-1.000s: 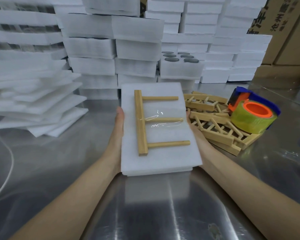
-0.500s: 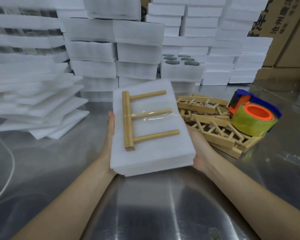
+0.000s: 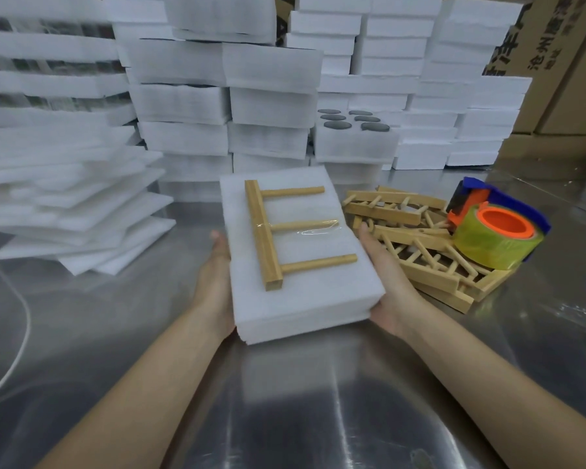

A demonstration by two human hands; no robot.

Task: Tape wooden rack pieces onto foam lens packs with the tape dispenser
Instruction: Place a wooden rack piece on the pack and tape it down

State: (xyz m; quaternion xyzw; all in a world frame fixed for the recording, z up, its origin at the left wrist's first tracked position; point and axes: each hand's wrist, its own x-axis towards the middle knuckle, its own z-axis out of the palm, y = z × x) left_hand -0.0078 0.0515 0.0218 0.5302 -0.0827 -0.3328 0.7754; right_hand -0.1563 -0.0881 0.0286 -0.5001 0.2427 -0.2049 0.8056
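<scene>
While the fingers of both hands are tucked out of sight beneath it, a foam lens pack [image 3: 318, 299] is held just above the worktop [image 3: 318, 407], clasped along its two long sides. The left hand [image 3: 217, 275] holds the left edge, thumb stretched forward along the side of the foam. The right hand [image 3: 386, 282] holds the right edge with its palm turned up and inward and its thumb pointing away along that side. Both forearms reach in from the near corners, bare to the edge of the view.

On top of the pack lies a wooden rack piece [image 3: 263, 238], a straight bar with three round pegs pointing right. A strip of clear tape [image 3: 305, 228] crosses its middle peg and sticks down onto the foam.

Just to the right, touching the right hand's thumb side, a heap of rack pieces [image 3: 420, 269] rests on the worktop. The tape dispenser [image 3: 498, 235], blue with an orange hub and a yellowish roll, sits on the heap's far right.

Behind, stacked foam packs [image 3: 268, 106] rise in columns. One open pack [image 3: 352, 143] shows dark round lenses [image 3: 369, 126] seated in its holes. Loose foam sheets [image 3: 65, 198] pile up at the left, and cardboard boxes [image 3: 562, 62] stand at the far right.
</scene>
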